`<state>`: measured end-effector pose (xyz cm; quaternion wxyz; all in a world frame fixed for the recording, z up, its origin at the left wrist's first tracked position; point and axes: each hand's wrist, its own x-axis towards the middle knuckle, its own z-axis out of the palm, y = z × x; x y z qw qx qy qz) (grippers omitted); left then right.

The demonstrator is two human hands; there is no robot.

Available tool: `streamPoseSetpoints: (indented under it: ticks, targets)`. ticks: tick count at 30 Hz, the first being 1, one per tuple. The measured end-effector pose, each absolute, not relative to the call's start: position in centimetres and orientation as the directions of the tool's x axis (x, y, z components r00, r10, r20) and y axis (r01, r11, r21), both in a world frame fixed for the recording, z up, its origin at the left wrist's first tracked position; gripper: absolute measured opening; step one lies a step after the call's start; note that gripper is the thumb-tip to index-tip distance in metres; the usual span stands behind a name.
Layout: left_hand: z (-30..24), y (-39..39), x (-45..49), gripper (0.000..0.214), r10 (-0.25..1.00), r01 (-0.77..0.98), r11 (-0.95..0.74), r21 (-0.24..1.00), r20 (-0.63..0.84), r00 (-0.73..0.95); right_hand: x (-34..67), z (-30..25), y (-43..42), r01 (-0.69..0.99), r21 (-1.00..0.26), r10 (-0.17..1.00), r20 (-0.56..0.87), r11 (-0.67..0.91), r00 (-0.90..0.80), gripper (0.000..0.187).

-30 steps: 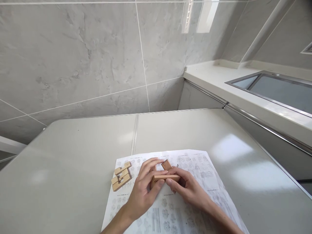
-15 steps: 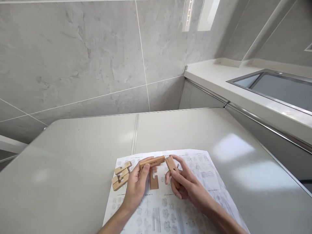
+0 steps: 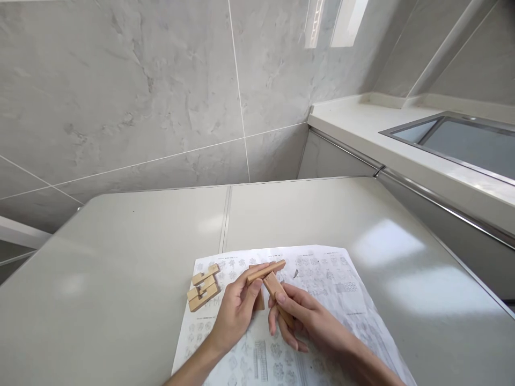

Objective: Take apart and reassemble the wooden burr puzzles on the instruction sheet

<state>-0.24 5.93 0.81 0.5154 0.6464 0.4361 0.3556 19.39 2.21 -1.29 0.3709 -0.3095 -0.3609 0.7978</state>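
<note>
My left hand (image 3: 237,305) is closed on a wooden puzzle piece (image 3: 266,271), a bar held tilted up to the right. In my right hand (image 3: 301,316) is a second wooden bar (image 3: 274,288), pinched between thumb and fingers. Its upper end meets the underside of the left bar, or nearly so; I cannot tell if they touch. Beneath my left hand another wooden piece (image 3: 260,301) lies on the sheet, mostly covered. Left of my hands, several notched wooden pieces (image 3: 204,288) rest in a cluster.
A large printed paper sheet (image 3: 225,348) with rows of small drawings lies under the hands on a pale table (image 3: 120,279). A seam runs across the table. Behind stands a grey tiled wall (image 3: 161,80); on the right is a white counter (image 3: 346,115) with a sink (image 3: 462,142).
The two held bars have come together; the right one has moved left and down, under the end of the left one. My left hand has shifted slightly right and turned its bar.
</note>
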Motion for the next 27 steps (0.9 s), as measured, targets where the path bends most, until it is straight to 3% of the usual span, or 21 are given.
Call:
streamPoseSetpoints:
  ticks: [7, 18, 27]
  targets:
    - [1.15, 5.75, -0.07, 0.048, 0.919, 0.213, -0.042, 0.976, -0.046, 0.392, 19.4, -1.45, 2.09, -0.421, -0.74, 0.797, -0.253, -0.524, -0.548, 0.046]
    - [0.57, 5.74, 0.07, 0.043, 0.885, 0.213, -0.144, 0.966, 0.029, 0.465, 19.75, -1.53, 2.15, -0.427, -0.698, 0.783, -0.319, -0.575, -0.534, 0.045]
    - [0.49, 5.41, 0.27, 0.04, 0.946, 0.285, -0.114, 0.952, 0.017, 0.324, 19.63, -1.64, 1.86, -0.435, -0.719, 0.806, -0.3, -0.543, -0.51, 0.045]
